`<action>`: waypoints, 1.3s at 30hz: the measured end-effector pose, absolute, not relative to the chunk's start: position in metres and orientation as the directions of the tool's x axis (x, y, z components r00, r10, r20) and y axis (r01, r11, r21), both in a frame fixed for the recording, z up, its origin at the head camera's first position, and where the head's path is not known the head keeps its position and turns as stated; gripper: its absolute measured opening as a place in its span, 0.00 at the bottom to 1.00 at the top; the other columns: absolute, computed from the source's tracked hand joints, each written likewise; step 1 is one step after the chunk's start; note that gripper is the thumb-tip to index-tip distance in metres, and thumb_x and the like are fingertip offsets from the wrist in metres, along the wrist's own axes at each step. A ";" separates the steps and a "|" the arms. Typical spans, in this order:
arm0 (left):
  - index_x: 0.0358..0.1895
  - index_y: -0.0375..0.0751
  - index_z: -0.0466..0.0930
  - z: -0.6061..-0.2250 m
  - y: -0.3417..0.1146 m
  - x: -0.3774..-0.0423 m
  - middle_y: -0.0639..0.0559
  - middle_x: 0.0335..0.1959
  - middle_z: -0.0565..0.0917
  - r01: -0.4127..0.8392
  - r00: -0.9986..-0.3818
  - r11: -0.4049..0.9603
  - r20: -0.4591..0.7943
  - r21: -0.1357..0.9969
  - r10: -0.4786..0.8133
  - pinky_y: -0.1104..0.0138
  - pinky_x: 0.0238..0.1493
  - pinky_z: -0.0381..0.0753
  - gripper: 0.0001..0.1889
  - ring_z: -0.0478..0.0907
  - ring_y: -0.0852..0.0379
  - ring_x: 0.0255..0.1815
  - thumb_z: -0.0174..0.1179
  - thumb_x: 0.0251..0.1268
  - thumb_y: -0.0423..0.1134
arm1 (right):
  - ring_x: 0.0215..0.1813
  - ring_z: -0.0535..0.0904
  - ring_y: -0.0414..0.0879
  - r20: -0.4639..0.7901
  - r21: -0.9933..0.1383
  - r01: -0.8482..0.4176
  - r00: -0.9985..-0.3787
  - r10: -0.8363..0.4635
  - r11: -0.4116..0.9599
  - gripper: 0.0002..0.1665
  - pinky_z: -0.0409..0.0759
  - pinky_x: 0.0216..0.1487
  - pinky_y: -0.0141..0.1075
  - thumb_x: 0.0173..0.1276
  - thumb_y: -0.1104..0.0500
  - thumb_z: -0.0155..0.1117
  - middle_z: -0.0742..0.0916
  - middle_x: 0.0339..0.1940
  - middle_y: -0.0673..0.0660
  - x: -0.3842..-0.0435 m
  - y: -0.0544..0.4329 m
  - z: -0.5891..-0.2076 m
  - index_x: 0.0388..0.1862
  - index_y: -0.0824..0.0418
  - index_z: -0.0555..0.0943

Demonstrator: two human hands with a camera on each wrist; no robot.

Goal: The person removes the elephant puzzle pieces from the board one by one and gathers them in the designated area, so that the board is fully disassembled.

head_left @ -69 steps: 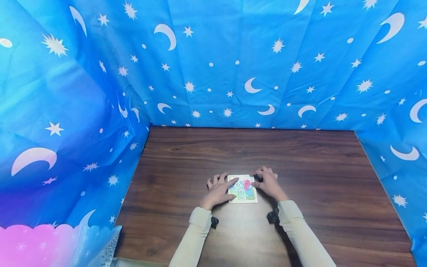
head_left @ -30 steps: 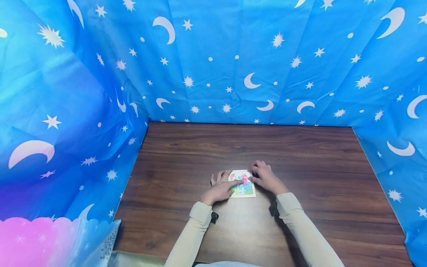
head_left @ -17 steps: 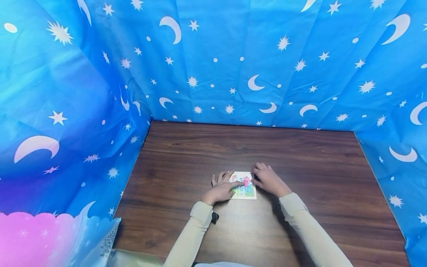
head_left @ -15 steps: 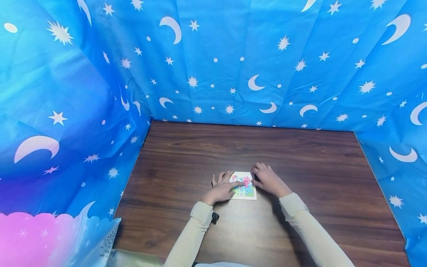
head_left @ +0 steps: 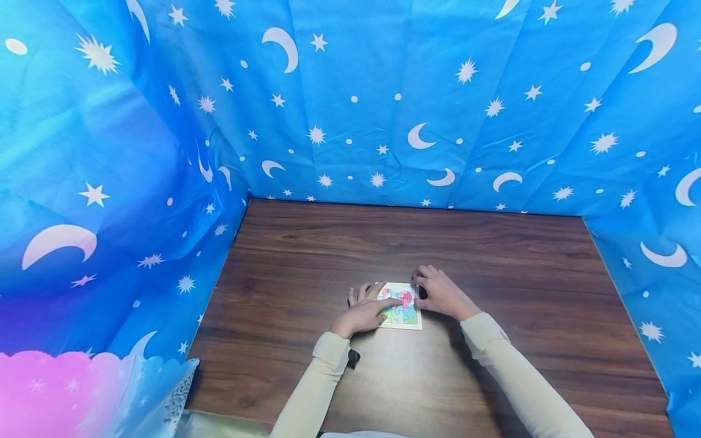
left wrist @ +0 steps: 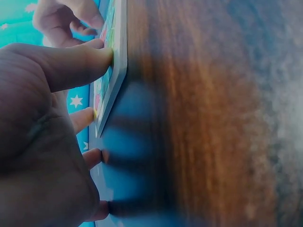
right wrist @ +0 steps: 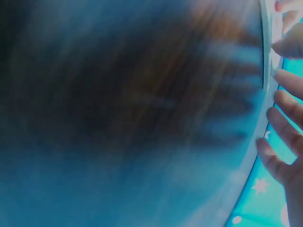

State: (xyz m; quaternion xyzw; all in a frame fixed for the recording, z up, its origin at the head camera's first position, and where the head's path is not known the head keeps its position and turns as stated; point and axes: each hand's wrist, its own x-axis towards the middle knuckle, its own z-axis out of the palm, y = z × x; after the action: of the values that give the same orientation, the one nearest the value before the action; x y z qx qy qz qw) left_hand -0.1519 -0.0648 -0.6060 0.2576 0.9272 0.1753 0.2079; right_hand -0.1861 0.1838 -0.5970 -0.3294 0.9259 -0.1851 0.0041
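Puzzle lying on the brown bench [head_left: 306,255], its bright square face [head_left: 402,315] up, and here's the left grip [head_left: 358,315] spread wide, index finger stretched across toward the pink patch [head_left: 408,298], thumb down on the near left part! On the other side, the right grip [head_left: 440,295] stands wide too, thumb and fingers apart at the puzzle's right edge; whether they touch it, I cannot tell. Beyond the bench, a blue drape [head_left: 356,73] hangs, scattered with moons and stars
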 end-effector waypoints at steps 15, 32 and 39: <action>0.78 0.68 0.63 -0.598 -0.061 -0.149 0.50 0.83 0.47 0.388 -0.780 0.824 -0.330 0.412 0.532 0.30 0.69 0.38 0.32 0.41 0.38 0.79 0.57 0.74 0.42 | 0.51 0.72 0.59 0.138 -0.633 -0.456 -0.862 -0.488 0.626 0.14 0.64 0.50 0.56 0.56 0.62 0.79 0.80 0.48 0.59 -0.182 0.193 -0.607 0.37 0.60 0.83; 0.76 0.74 0.64 -0.597 -0.056 -0.150 0.49 0.83 0.46 0.407 -0.768 0.824 -0.341 0.395 0.542 0.28 0.68 0.38 0.31 0.41 0.38 0.79 0.54 0.75 0.40 | 0.51 0.74 0.60 0.197 -0.735 -0.400 -0.899 -0.392 0.548 0.05 0.62 0.54 0.63 0.64 0.68 0.67 0.85 0.39 0.58 -0.180 0.184 -0.608 0.31 0.60 0.80; 0.76 0.72 0.64 -0.604 -0.058 -0.151 0.49 0.83 0.45 0.395 -0.774 0.815 -0.324 0.423 0.544 0.28 0.68 0.35 0.32 0.39 0.37 0.79 0.55 0.74 0.39 | 0.57 0.68 0.64 0.042 -0.831 -0.218 -0.942 -0.333 0.512 0.07 0.48 0.59 0.75 0.68 0.66 0.62 0.83 0.47 0.62 -0.179 0.193 -0.596 0.29 0.61 0.80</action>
State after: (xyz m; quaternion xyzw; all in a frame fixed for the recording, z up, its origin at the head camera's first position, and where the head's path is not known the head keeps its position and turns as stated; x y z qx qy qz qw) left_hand -0.1513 -0.0575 -0.6043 0.2534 0.9267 0.1680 0.2210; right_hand -0.1785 0.1935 -0.5962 -0.1586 0.8672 -0.4680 0.0615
